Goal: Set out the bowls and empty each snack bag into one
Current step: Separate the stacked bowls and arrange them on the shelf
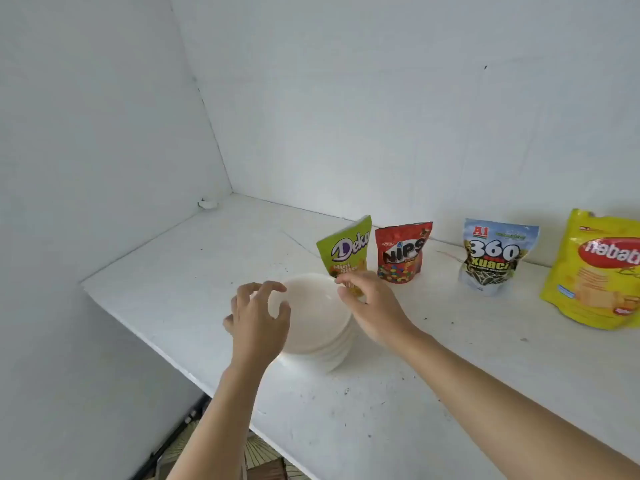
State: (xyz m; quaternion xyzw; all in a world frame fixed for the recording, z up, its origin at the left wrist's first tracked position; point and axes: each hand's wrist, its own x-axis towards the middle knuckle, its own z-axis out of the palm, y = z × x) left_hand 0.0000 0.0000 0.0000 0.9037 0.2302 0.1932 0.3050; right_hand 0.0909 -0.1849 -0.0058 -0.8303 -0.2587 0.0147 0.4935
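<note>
View from my head, looking down at a white surface (398, 393) set into the corner of two white walls (104, 133). The surface is scuffed and carries dark specks. A strip of patterned floor (270, 459) shows below its near edge.

One stack of white bowls (311, 320) stands near the surface's left end, and every position below is given from it. Several rims show at the stack's right side. I cannot count them exactly.

There are four snack bags, all upright and unopened as far as can be seen:
- A green Deka bag (344, 251) stands just behind the stack.
- A red Nips bag (401, 252) stands behind and to the right of the stack, just beside the Deka bag.
- A pale blue 360 bag (493, 259) stands farther right of the stack.
- A yellow Nabati bag (595, 271) is farthest right of the stack, cut by the frame edge.

A small white object (207, 203) lies well behind and to the left of the stack, in the corner.

My left hand (258, 320) is at the stack's left rim. Its fingers (273, 285) are spread and loosely curled in a wide claw, with nothing held. Whether they touch the rim cannot be told.

My right hand (374, 306) is at the stack's far right rim. Its fingers (346, 278) are bent close to the thumb at the top bowl's edge, a narrow gap. Whether they grip the edge cannot be told.
</note>
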